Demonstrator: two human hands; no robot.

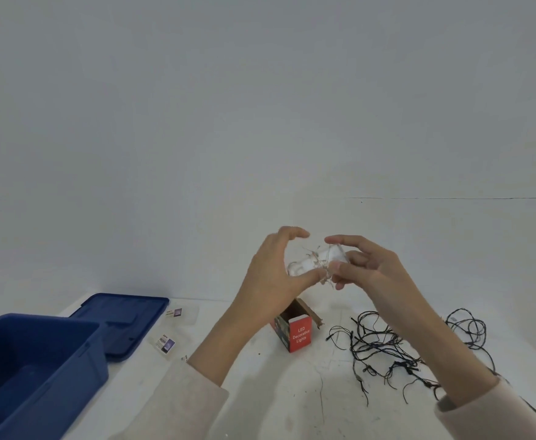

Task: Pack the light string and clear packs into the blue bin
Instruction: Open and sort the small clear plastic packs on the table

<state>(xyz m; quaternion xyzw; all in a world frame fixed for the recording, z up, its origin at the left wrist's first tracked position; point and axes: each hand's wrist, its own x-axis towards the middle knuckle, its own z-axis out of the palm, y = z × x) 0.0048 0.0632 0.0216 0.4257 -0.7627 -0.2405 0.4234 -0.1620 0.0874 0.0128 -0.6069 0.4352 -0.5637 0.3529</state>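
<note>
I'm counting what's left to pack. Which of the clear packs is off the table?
The clear pack with thin wire inside, held up between both hands above the red box. The two labelled packs lie flat beside the blue lid.

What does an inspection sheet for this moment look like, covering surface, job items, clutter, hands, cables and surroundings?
Surface: white table, scuffed, with small dark specks.
Job's things: blue bin open at the left, nothing visible inside it; its lid lies behind it; two clear packs flat beside the lid; dark light string in a loose tangle at the right.
Clutter: red LED lights box, standing, top flaps open.
Hands: left hand and right hand together hold a clear bundle of thin wire above the box.
Cables: only the light string and the held wire.
Surroundings: plain white wall.
</note>
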